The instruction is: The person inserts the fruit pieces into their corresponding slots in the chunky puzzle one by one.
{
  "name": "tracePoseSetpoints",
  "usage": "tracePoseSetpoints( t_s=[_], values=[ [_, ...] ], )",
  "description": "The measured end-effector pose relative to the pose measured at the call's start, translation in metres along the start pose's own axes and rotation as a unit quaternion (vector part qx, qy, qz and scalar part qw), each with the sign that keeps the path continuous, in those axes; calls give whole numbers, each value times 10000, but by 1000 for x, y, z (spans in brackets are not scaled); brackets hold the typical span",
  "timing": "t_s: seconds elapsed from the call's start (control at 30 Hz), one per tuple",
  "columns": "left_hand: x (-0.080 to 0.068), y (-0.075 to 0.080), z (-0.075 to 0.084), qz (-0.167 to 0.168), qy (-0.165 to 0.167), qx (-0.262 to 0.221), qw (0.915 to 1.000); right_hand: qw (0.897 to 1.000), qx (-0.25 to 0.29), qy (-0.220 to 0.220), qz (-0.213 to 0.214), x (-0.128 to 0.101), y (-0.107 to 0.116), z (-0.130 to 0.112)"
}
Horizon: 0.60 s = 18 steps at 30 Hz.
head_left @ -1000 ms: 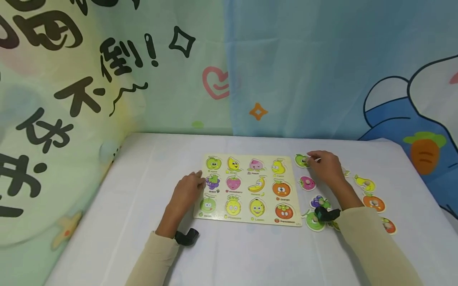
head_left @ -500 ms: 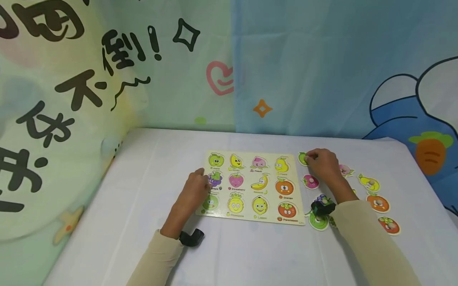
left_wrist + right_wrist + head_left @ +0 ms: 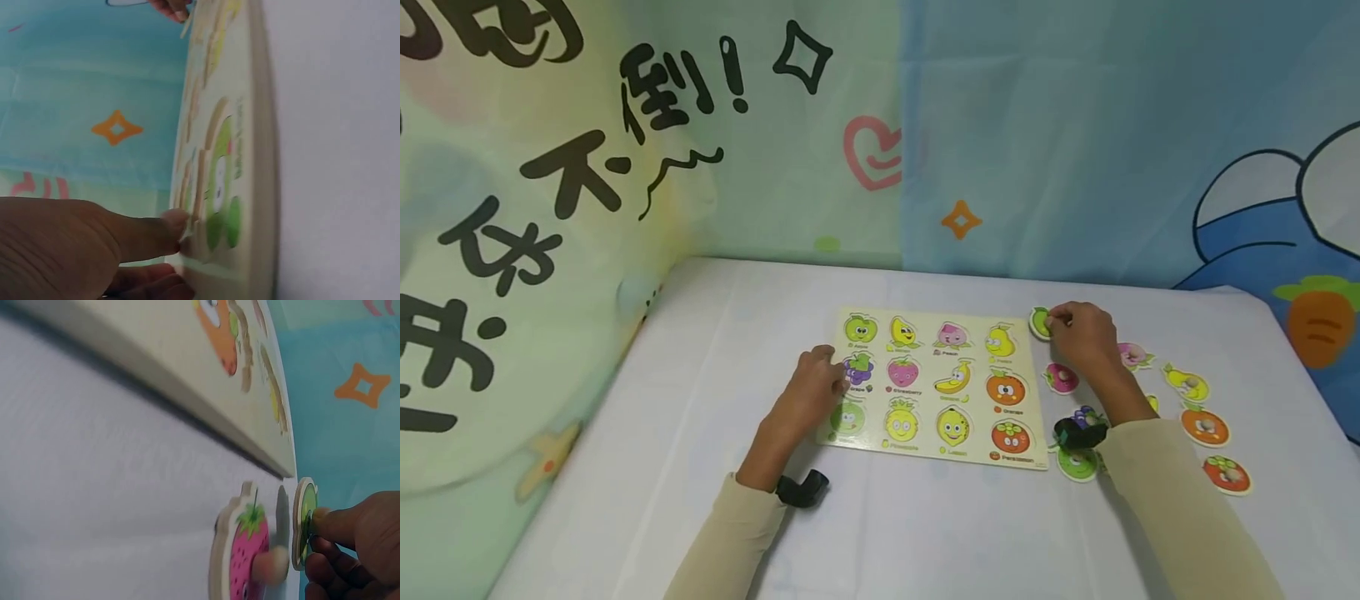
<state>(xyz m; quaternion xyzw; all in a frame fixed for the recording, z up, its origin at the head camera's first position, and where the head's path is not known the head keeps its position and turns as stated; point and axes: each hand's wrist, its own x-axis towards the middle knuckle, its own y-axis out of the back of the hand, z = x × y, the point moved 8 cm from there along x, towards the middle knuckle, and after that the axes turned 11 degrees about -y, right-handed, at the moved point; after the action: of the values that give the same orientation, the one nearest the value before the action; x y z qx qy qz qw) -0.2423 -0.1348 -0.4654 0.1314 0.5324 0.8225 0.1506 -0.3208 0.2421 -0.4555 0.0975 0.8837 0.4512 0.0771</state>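
Observation:
A cream puzzle board (image 3: 981, 417) with fruit pictures in its recesses lies flat on the table. My left hand (image 3: 814, 383) holds the board's left edge beside the grape and melon pictures. In the left wrist view the thumb (image 3: 169, 225) lies on top and the fingers are bent at the edge. Just past the far right corner, my right hand (image 3: 1084, 335) pinches the small knob of a green apple puzzle piece (image 3: 1040, 323). In the right wrist view that piece (image 3: 305, 525) stands tilted, its shadow beside it. A strawberry piece (image 3: 245, 556) with a knob lies nearby.
Right of the board lie grape (image 3: 1086, 415), green melon (image 3: 1078, 466), peach (image 3: 1135, 356), pear (image 3: 1187, 383), orange (image 3: 1206, 426) and persimmon (image 3: 1227, 475) pieces. My right forearm partly covers some pieces. A printed cloth backdrop (image 3: 1075, 167) rises behind the white table (image 3: 925, 533).
The right hand has drawn the apple piece slightly away from the board and tilted it. The left hand has slid a little further onto the board's left edge. The head view has shifted slightly.

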Motion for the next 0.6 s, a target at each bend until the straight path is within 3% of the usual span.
tracePoseSetpoints(
  t_s=[0.23, 0.6],
  values=[
    [1, -1, -1, -423, -11, -128, 9990, 9997, 215, -75, -2, -3, 0, -12],
    [-2, -2, -5, -334, 394, -538, 9972, 9961, 841, -84, -239, -10, -21, -41]
  ],
)
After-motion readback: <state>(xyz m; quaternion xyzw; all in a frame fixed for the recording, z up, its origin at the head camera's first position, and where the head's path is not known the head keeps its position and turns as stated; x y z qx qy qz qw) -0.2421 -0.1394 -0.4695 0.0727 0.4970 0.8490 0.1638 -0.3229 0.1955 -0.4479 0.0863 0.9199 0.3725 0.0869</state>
